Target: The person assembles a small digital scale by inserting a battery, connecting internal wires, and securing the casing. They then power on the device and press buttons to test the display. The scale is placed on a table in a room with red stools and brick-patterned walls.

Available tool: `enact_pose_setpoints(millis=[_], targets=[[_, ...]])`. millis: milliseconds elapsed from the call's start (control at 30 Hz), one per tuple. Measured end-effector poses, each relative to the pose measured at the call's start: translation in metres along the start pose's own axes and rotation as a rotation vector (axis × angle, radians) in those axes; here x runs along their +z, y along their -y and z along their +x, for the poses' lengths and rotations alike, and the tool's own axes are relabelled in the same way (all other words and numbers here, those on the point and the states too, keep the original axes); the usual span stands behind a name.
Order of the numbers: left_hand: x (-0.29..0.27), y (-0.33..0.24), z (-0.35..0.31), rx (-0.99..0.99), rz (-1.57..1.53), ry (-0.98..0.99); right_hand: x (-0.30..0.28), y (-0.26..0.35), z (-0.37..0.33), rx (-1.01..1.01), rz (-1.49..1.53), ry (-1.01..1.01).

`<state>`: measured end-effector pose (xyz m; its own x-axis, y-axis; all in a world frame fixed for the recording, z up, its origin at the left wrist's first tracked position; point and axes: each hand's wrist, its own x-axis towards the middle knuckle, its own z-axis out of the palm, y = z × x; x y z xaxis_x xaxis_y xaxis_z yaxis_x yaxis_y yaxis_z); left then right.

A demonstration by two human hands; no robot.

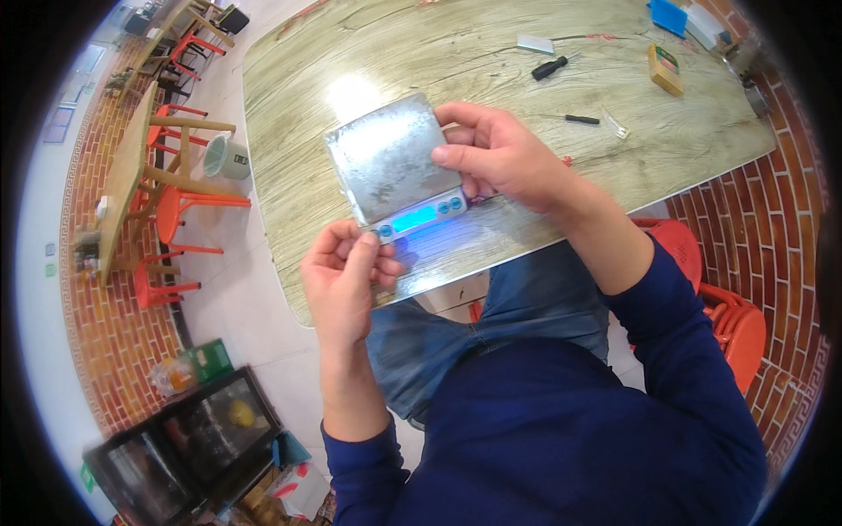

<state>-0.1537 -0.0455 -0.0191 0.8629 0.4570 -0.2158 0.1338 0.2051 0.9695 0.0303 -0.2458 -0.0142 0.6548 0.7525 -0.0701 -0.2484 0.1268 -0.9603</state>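
Note:
A small digital scale [386,158] with a square metal plate is held above the near part of the wooden table [303,175]. Its narrow front panel has a lit blue display and round buttons. My left hand [346,272] pinches the panel's left corner between thumb and fingers. On the scale's right edge, my right hand [504,158] grips with the thumb over the plate and the fingers curled at the side and below. The underside of the scale is hidden.
On the far right of the table lie a black-handled screwdriver [550,68], a pale flat block [535,44], a short black rod [582,119], a small clear piece [616,125] and a yellow-green box [666,70]. Red stools [741,337] stand by the brick wall at right.

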Motion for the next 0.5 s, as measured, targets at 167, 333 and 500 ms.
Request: enact_pose_setpoints(millis=[167,333,500], targets=[[0.0035,-0.0019,-0.0021,0.025,0.020,-0.021,-0.0010,0.0001,0.0009,-0.011,-0.019,0.021],[0.0017,-0.0046,-0.0010,0.017,0.056,0.048,0.0017,0.0001,0.0012,-0.001,-0.046,0.007],[0.0044,-0.0055,-0.0004,0.004,0.035,0.041,0.0021,-0.0001,0.0012,-0.006,-0.027,0.012]])
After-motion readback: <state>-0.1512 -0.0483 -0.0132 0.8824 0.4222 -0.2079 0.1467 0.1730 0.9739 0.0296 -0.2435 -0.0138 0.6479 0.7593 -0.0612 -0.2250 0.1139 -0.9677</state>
